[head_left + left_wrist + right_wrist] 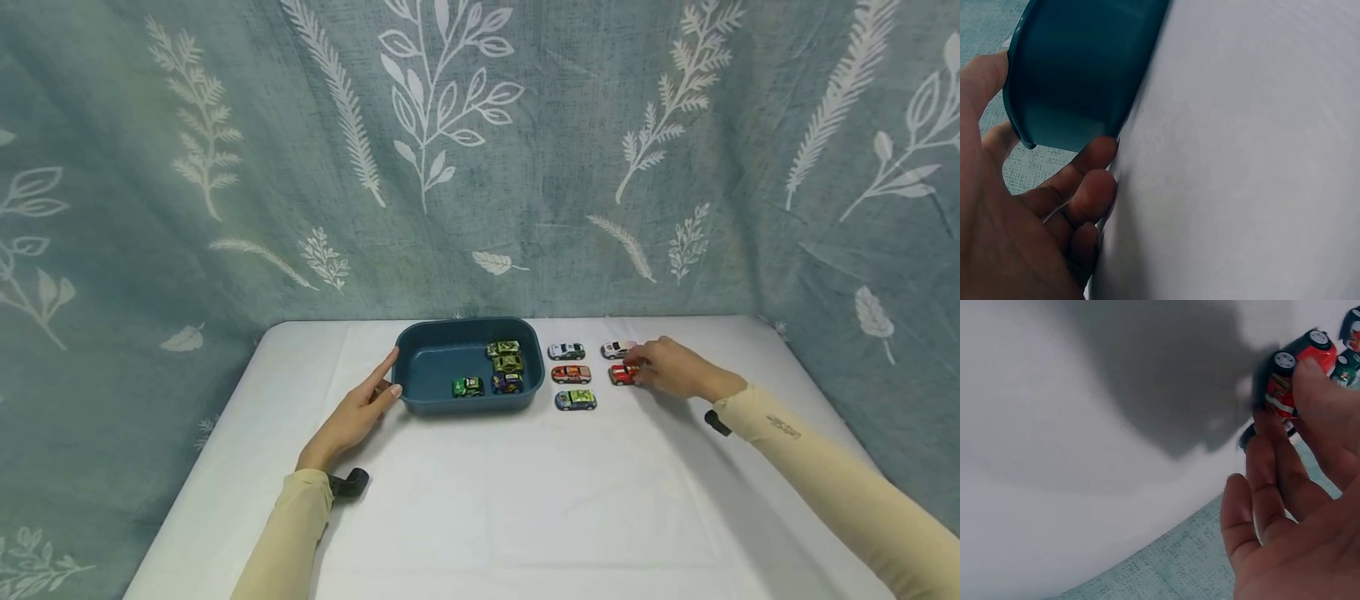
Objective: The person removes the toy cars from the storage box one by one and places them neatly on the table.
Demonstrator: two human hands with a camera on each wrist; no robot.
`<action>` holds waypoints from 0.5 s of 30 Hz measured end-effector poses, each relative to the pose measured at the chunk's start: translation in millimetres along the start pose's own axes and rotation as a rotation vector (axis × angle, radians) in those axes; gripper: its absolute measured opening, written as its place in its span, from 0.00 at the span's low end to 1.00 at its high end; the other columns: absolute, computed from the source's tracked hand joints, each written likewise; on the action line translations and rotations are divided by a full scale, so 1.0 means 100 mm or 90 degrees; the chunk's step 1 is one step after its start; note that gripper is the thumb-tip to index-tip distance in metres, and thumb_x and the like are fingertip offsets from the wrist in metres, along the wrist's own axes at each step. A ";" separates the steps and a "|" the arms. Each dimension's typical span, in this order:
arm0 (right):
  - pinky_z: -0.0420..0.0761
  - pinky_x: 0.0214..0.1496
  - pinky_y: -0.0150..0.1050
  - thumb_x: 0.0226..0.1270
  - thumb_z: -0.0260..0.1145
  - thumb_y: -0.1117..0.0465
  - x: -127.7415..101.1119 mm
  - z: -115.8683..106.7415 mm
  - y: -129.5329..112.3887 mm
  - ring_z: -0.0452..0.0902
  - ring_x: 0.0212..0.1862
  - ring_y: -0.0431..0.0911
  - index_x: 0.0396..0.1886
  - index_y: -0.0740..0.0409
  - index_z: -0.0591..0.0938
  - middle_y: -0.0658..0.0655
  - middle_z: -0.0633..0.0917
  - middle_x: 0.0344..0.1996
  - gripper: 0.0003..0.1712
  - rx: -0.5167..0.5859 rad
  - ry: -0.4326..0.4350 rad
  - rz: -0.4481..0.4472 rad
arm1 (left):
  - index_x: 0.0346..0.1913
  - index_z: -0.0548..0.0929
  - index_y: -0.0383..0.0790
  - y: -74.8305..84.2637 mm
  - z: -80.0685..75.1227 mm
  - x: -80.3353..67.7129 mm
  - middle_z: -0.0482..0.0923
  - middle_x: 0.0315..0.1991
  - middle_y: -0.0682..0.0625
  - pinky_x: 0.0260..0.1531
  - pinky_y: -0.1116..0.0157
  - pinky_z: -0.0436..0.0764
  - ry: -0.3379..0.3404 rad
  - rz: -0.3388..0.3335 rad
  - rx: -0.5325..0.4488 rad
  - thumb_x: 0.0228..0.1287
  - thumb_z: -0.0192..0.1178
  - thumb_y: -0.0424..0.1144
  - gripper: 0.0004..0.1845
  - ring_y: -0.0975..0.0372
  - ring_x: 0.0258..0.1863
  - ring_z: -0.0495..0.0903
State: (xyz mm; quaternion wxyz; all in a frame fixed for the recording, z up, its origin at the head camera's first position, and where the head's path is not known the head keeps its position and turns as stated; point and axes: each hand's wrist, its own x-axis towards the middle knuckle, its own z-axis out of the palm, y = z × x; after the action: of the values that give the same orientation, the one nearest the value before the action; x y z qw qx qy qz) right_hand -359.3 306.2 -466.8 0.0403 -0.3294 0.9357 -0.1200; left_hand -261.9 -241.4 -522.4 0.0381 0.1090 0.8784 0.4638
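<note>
The tub [420,367] is sitting just right of the left hand's fingers [384,375]. Four toy cars [497,368] are lying in it. Five more cars [573,375] are sitting left of the right hand's fingers [637,360].

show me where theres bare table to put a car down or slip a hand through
Free: the wide white table in front of the blue tub, between both forearms, and left of the left hand. Crowded: the toy cars between the tub and the right hand.

Honestly nothing here is readable. There's a small dark mark on the right sleeve [783,427], could be a logo or a word, but it's way too tiny and blurry to make out. The toy cars [574,375] have colourful printed patterns, but no numbers or letters I can actually read.
</note>
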 end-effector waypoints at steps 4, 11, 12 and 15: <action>0.78 0.59 0.62 0.71 0.73 0.64 0.00 -0.05 -0.05 0.83 0.54 0.61 0.59 0.66 0.87 0.62 0.90 0.50 0.19 0.022 -0.014 0.021 | 0.86 0.50 0.70 -0.02 0.01 -0.01 0.80 0.48 0.42 0.38 0.59 0.74 -0.008 -0.008 -0.002 0.84 0.52 0.57 0.36 0.56 0.34 0.74; 0.74 0.65 0.64 0.76 0.71 0.57 0.21 -0.22 -0.45 0.80 0.60 0.62 0.60 0.63 0.86 0.63 0.88 0.56 0.19 0.036 0.035 -0.014 | 0.86 0.50 0.70 -0.04 0.00 -0.01 0.79 0.49 0.42 0.38 0.59 0.75 -0.001 -0.007 0.002 0.84 0.52 0.57 0.36 0.55 0.35 0.75; 0.74 0.65 0.64 0.77 0.70 0.57 0.25 -0.24 -0.53 0.79 0.61 0.63 0.61 0.63 0.86 0.63 0.88 0.57 0.20 0.041 0.040 -0.018 | 0.86 0.50 0.71 -0.04 0.00 0.00 0.79 0.49 0.42 0.38 0.59 0.75 -0.001 -0.006 0.002 0.84 0.52 0.57 0.36 0.55 0.35 0.75; 0.74 0.67 0.65 0.81 0.66 0.54 0.41 -0.26 -0.75 0.76 0.65 0.63 0.65 0.61 0.83 0.64 0.85 0.62 0.21 0.052 0.052 -0.029 | 0.86 0.49 0.73 -0.03 0.00 0.00 0.79 0.49 0.42 0.39 0.58 0.75 -0.001 -0.006 0.006 0.84 0.51 0.58 0.35 0.55 0.35 0.75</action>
State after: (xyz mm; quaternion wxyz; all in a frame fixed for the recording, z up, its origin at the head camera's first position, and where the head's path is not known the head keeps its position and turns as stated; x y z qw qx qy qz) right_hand -350.4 229.1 -422.6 0.0125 -0.3437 0.9231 -0.1719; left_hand -262.8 -243.4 -524.8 0.0403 0.1055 0.8811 0.4592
